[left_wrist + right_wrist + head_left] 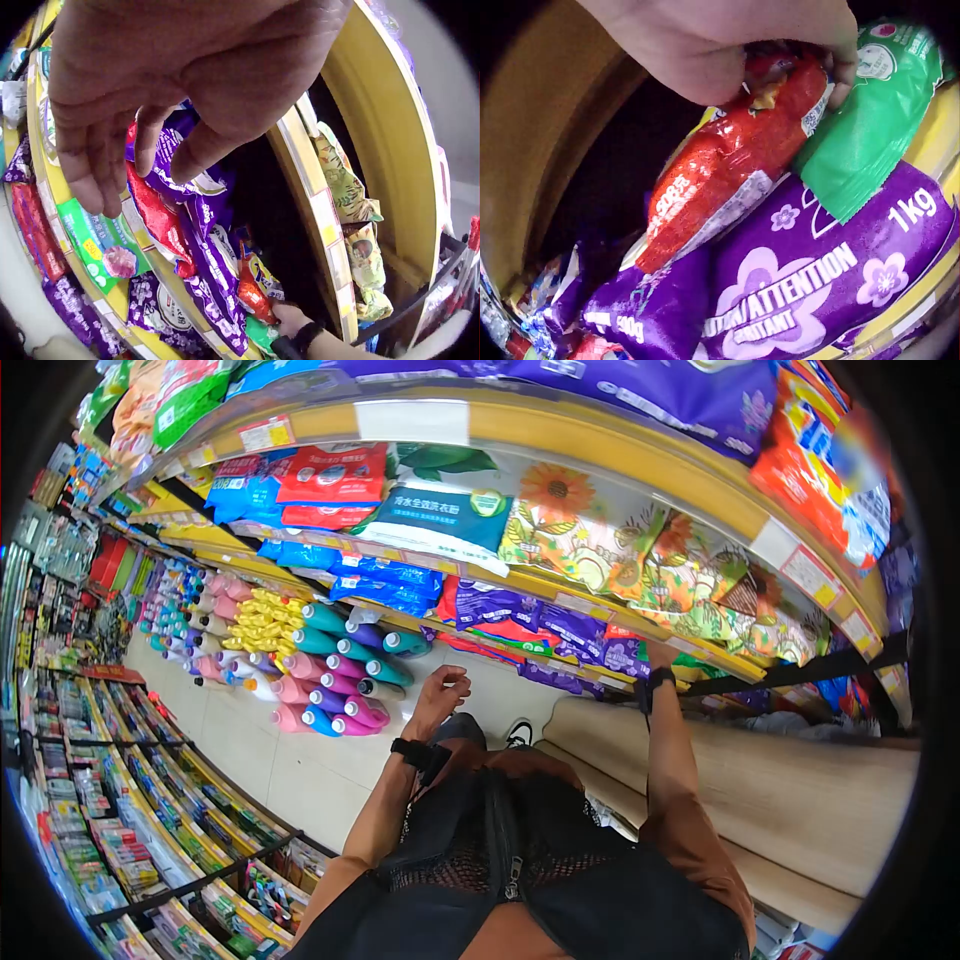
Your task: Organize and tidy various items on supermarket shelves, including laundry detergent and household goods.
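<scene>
In the right wrist view my right hand (pixel 727 45) pinches the upper end of a red and orange bag (pixel 720 165), which lies against a large purple bag (pixel 810 262). A green bag (pixel 877 112) touches it on the right. The head view has my right hand (pixel 662 654) at the lower shelf, partly hidden by the shelf edge. My left hand (pixel 443 695) hangs in the air below the shelves, fingers loosely bent, holding nothing. Seen from the left wrist, that hand (pixel 187 82) is in front of purple bags (pixel 214 277), not visibly gripping any.
Shelves (pixel 560 430) of detergent bags curve across the top. Colourful bottles (pixel 330 670) stand on the floor to the left, beyond them a shelf unit (pixel 170 810). A beige panel or board (pixel 740 780) lies at the right, and a shoe (pixel 520 733) shows below.
</scene>
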Available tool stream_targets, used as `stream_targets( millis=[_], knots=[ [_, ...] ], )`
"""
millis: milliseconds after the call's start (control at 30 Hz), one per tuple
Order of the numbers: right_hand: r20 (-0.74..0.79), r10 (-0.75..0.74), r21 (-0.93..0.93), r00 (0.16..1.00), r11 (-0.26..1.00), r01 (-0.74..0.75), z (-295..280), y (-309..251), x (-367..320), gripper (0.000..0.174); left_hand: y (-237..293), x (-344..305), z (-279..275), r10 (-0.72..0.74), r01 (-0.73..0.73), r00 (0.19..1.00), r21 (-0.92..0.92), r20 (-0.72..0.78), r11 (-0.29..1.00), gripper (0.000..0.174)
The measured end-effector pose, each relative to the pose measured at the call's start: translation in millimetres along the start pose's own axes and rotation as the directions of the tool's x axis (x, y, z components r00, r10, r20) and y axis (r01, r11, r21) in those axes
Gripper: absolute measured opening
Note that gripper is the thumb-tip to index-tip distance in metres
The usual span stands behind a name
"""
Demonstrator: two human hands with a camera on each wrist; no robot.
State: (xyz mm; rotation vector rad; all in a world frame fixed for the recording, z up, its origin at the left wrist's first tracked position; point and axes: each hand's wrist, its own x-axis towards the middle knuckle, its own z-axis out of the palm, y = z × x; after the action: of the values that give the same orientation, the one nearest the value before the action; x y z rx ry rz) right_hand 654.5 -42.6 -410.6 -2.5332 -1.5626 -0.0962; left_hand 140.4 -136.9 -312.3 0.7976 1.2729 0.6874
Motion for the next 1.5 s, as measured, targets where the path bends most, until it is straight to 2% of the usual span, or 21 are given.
stream_targets(
  millis=[67,133,167,233,300,367,433,500,600,767,800,900,967,1033,1100,1167,1233,1367,1400,1467,1500],
  knots=[
    [-0.022,0.014,0.085,1.000,0.996,-0.012,-29.8,-20.9,-19.8,0.059,-1.2,8.3,-5.2,0.014,-0.014,1.000,-0.022,-0.009,1.000,0.034],
    [-0.361,-0.156,0.015,0.919,0.985,0.173,-51.7,-35.9,-45.8,0.046,-5.1,23.3,-5.9,0.102,-0.100,0.992,0.040,-0.069,0.994,0.036],
    [-0.348,0.040,0.152,0.936,0.988,0.014,-86.1,-65.2,-71.9,0.059,-9.6,34.4,-6.0,0.105,-0.103,0.992,0.037,-0.071,0.994,0.036],
    [-0.412,-0.040,0.252,0.910,0.955,0.155,-93.1,-70.3,-112.2,0.068,-14.9,56.9,-11.2,0.260,-0.226,0.957,0.227,-0.132,0.947,0.038],
    [-0.228,0.057,0.442,0.972,0.895,0.051,-105.4,-95.7,-153.1,0.069,-14.8,90.7,-28.4,0.181,-0.154,0.981,0.291,-0.070,0.944,0.038],
    [-0.145,0.053,0.528,0.988,0.849,0.031,-107.1,-122.8,-197.6,0.064,-57.4,149.0,-38.4,0.624,-0.524,0.772,0.435,-0.120,0.732,0.038],
    [-0.067,0.051,0.570,0.996,0.822,-0.003,-104.5,-141.7,-231.1,0.062,-39.7,177.4,-32.6,0.527,-0.432,0.842,0.438,-0.119,0.789,0.043],
    [0.253,0.109,0.603,0.961,0.759,-0.245,-106.1,-163.2,-258.4,0.054,10.2,175.4,-18.2,0.433,-0.385,0.900,0.543,0.045,0.746,0.061],
    [0.289,0.102,0.677,0.952,0.681,-0.279,-99.2,-198.7,-270.6,0.050,30.5,176.8,-7.3,0.272,-0.228,0.962,0.660,0.037,0.716,0.071],
    [0.263,0.160,0.659,0.951,0.690,-0.299,-112.3,-249.5,-284.2,0.051,39.9,196.6,-2.4,0.512,-0.332,0.858,0.789,0.025,0.517,0.078],
    [0.298,0.173,0.687,0.939,0.644,-0.337,-117.8,-258.0,-283.7,0.051,49.4,204.2,-7.9,0.316,-0.300,0.942,0.701,0.112,0.647,0.075],
    [0.250,0.193,0.704,0.949,0.636,-0.315,-120.0,-266.0,-287.7,0.051,-13.9,253.1,12.8,0.313,-0.372,0.928,0.452,0.202,0.811,0.058],
    [0.246,0.201,0.730,0.948,0.605,-0.317,-117.8,-268.5,-291.8,0.051,-13.1,242.2,5.4,0.179,-0.171,0.973,-0.066,0.147,0.983,0.040],
    [0.275,0.251,0.733,0.928,0.570,-0.372,-106.7,-265.7,-290.1,0.048,14.2,211.4,-29.7,-0.076,0.204,0.903,-0.265,0.422,0.942,0.027],
    [0.232,0.258,0.758,0.938,0.557,-0.340,-99.5,-268.4,-270.8,0.046,16.3,208.0,-45.0,-0.090,0.293,0.872,-0.364,0.481,0.884,0.018],
    [0.206,0.249,0.849,0.946,0.436,-0.300,-84.8,-264.8,-241.0,0.039,1.4,217.7,-56.8,-0.120,0.319,0.848,-0.315,0.516,0.894,0.018],
    [0.368,0.255,0.836,0.894,0.330,-0.438,-74.8,-271.3,-210.4,0.036,24.4,199.3,-69.3,-0.183,0.392,0.819,-0.297,0.544,0.871,0.023],
    [0.600,0.244,0.678,0.762,0.350,-0.646,-18.4,-277.6,-169.1,0.045,21.6,178.3,-83.9,-0.292,0.434,0.780,-0.144,0.553,0.889,0.027],
    [0.726,0.158,0.631,0.669,0.234,-0.740,-28.7,-282.1,-166.0,0.093,5.5,166.3,-94.4,-0.081,0.215,0.805,-0.161,0.587,0.963,0.029],
    [0.761,0.016,0.641,0.648,0.133,-0.756,-41.0,-289.1,-171.0,0.086,6.6,154.0,-96.7,-0.111,0.261,0.798,-0.174,0.593,0.950,0.035],
    [0.764,-0.041,0.644,0.644,0.118,-0.756,-64.6,-297.9,-171.3,0.082,19.3,149.6,-95.1,-0.349,0.516,0.749,-0.164,0.563,0.841,0.039]
  ],
)
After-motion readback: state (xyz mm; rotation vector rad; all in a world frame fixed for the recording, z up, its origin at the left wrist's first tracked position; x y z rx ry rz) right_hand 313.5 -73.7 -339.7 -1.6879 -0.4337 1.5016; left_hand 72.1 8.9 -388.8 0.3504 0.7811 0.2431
